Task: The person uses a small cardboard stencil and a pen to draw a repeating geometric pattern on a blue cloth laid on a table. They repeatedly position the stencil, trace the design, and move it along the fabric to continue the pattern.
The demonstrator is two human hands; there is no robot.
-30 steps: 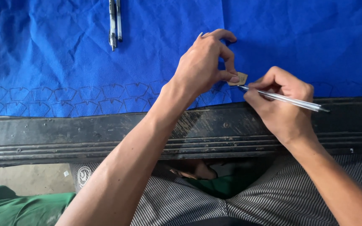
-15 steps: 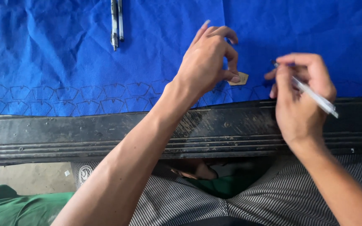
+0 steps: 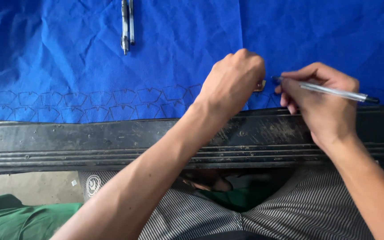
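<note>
A blue cloth (image 3: 67, 53) is stretched over a dark wooden frame, with a row of small inked outlines along its near edge. My left hand (image 3: 234, 82) presses down on a small tan template (image 3: 259, 85), mostly hidden under the fingers, at the right end of that row. My right hand (image 3: 321, 100) holds a silver pen (image 3: 334, 92), its tip beside the template on the cloth.
Two pens (image 3: 127, 24) lie side by side on the cloth at the top. The black wooden frame bar (image 3: 90, 142) runs across below the cloth. My striped-trousered lap (image 3: 290, 213) and a green cloth (image 3: 14, 218) show beneath it.
My left hand has curled over the template and shifted slightly. My right hand lifted the pen away, then brought its tip back beside the template.
</note>
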